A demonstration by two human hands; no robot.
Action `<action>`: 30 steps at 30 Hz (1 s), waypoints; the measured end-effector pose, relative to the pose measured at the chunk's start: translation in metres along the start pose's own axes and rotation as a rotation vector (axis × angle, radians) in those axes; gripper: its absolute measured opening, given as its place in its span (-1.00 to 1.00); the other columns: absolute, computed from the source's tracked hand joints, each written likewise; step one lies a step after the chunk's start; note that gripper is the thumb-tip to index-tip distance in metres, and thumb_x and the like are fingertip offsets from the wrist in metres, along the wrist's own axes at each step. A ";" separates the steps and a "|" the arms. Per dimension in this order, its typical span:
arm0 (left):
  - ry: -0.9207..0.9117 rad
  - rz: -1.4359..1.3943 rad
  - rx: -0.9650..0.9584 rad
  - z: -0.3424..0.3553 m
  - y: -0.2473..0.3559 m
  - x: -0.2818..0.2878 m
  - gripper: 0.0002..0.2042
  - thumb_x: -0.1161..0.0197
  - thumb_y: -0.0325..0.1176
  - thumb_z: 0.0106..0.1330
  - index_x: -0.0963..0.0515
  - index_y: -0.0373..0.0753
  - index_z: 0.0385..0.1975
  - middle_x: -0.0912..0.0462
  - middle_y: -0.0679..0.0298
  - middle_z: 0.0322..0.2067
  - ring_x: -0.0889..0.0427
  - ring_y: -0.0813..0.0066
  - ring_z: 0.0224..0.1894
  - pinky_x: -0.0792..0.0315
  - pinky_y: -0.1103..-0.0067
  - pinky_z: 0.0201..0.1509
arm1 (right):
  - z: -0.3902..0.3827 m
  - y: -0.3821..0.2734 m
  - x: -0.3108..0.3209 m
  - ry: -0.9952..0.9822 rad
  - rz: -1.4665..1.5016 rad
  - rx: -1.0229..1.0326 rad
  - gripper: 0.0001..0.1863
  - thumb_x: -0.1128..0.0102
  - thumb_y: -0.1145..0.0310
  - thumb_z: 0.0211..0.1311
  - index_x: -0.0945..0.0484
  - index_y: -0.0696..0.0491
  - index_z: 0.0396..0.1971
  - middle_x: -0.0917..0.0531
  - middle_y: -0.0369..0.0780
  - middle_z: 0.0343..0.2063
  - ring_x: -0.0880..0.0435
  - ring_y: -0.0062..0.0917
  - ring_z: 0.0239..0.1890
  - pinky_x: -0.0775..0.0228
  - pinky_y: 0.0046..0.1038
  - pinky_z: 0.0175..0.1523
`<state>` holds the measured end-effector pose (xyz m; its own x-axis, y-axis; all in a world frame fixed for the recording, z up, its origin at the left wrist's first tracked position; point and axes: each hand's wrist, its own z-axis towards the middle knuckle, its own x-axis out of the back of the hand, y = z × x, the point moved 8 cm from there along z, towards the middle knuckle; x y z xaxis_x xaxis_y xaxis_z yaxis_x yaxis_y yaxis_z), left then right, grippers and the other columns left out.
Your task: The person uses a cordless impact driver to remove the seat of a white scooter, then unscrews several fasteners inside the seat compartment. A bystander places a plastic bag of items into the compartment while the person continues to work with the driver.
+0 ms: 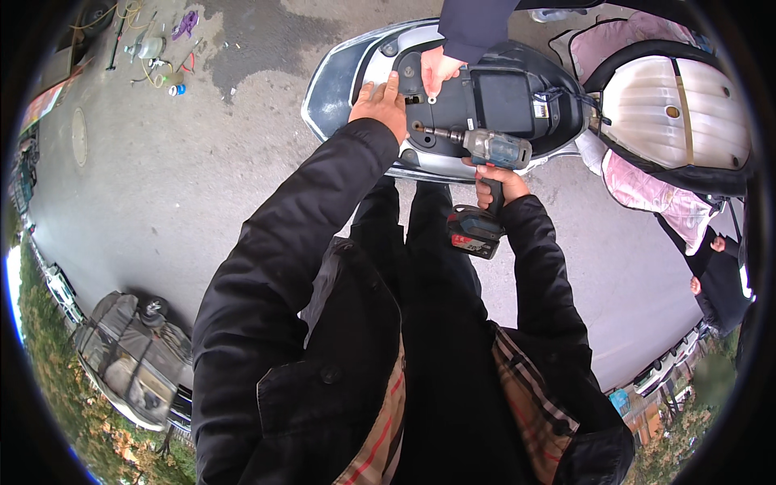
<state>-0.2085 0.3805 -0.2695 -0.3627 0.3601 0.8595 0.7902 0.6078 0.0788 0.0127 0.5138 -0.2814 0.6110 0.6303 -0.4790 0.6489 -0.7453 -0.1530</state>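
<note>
Gripping a cordless drill (497, 149) in the right hand (501, 187), with fingers wrapped around the handle over the near side of the scooter (499, 97); impossible to tell whether pressing the trigger. Resting the left hand (381, 107) on the scooter's left part, with fingers spread open and apparently holding nothing. Pointing the drill bit (440, 132) leftward over the black panel (454, 109), with its tip near the left wrist and cuff (373, 137): likely to snag cloth or nick skin if run or swung left there. Also sharing the space with a co-worker's hand (440, 71), reaching in from the far side to a small white ring (432, 100) just beyond the tip; hard to say whether pinching or merely touching it. Easily knocked away by a bump from the drill, perhaps into the dark slot (414, 100) just left of the ring. Apt to skid and scratch the panel, too, if bearing down at so flat a tilt, or to droop off aim under the battery (474, 233), probably heavy.
</note>
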 end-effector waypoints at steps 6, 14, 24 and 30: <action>-0.041 0.001 0.011 0.000 0.000 -0.002 -0.29 -0.37 0.03 0.29 -0.39 -0.26 0.35 -0.05 -0.01 0.55 -0.24 0.25 0.51 0.05 0.25 0.61 | -0.012 -0.001 0.007 -0.004 0.071 0.082 -0.37 -0.38 0.19 0.24 -0.48 0.11 0.27 -0.34 -0.38 -0.65 -0.29 -0.64 -0.67 -0.13 -0.51 -0.49; -0.003 -0.005 0.003 -0.001 -0.001 0.001 -0.31 -0.39 0.02 0.27 -0.44 -0.24 0.32 -0.08 -0.01 0.54 -0.27 0.25 0.50 0.04 0.25 0.60 | -0.014 -0.020 0.002 0.031 -0.026 0.150 -0.41 -0.36 0.24 0.25 -0.49 0.13 0.25 -0.37 -0.37 -0.64 -0.33 -0.64 -0.66 -0.25 -0.50 -0.47; -0.017 -0.010 0.010 -0.002 0.000 0.001 -0.35 -0.37 0.01 0.30 -0.45 -0.21 0.32 -0.07 0.02 0.55 -0.24 0.28 0.51 0.03 0.26 0.60 | 0.002 -0.021 -0.003 0.056 -0.024 0.143 -0.45 -0.36 0.28 0.26 -0.51 0.09 0.23 -0.36 -0.40 -0.61 -0.33 -0.66 -0.65 -0.21 -0.53 -0.48; -0.031 -0.012 0.005 -0.002 0.001 0.001 -0.39 -0.34 0.00 0.33 -0.46 -0.05 0.36 -0.05 -0.01 0.55 -0.22 0.25 0.52 0.06 0.25 0.60 | -0.003 -0.024 -0.007 0.133 -0.107 0.157 -0.47 -0.37 0.29 0.27 -0.53 0.06 0.23 -0.39 -0.38 -0.63 -0.35 -0.65 -0.67 -0.23 -0.52 -0.49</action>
<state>-0.2071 0.3794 -0.2677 -0.3872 0.3750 0.8423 0.7834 0.6155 0.0861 -0.0059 0.5277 -0.2716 0.6033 0.7232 -0.3362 0.6414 -0.6905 -0.3344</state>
